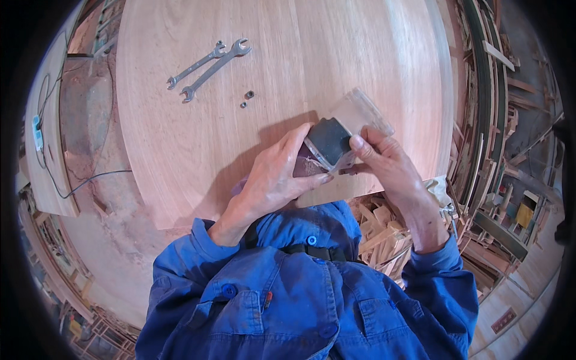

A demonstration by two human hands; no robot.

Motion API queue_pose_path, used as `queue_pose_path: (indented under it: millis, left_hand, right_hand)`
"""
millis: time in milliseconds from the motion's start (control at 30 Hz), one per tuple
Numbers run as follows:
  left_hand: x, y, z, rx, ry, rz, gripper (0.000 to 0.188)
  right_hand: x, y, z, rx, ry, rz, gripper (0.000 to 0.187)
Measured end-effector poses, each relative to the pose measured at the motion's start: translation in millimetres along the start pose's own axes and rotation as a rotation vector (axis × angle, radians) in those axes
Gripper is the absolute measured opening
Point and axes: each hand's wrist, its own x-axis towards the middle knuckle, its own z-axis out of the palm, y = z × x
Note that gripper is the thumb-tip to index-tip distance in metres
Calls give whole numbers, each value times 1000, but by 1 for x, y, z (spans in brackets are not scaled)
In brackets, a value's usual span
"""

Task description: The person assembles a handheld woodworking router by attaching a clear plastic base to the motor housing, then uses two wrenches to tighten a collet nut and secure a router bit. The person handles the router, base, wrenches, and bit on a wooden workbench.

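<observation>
My left hand (273, 171) is wrapped round a dark purplish power tool body (309, 163), which looks like a small trim router. A dark flat face (330, 141) shows at its end, turned up and to the right. Beside that face, a clear plastic guard or base (360, 111) stands out over the board. My right hand (384, 159) pinches the clear plastic's near edge between thumb and fingers. Farther left lie two open-ended wrenches (213, 71), side by side. Two small metal nut-like parts (249, 95) rest below them, and another small piece (219, 43) touches the smaller wrench.
The pale wooden board (288, 54) spans the space under my hands. Wood offcuts (381, 231) are piled below its near right edge. Long timber strips (480, 120) are stacked along the right. At left, a dark cable (90, 177) runs by another board (45, 162).
</observation>
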Motion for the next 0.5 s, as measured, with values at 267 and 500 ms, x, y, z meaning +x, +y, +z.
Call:
queue_pose_path:
  millis: [267, 500]
  left_hand:
    - [10, 8, -2, -72, -13, -95, 87]
    - [15, -1, 1, -114, -3, -50, 95]
  right_hand:
    - [2, -3, 10, -58, 25, -108, 33]
    - [15, 8, -3, -180, 18, -101, 31]
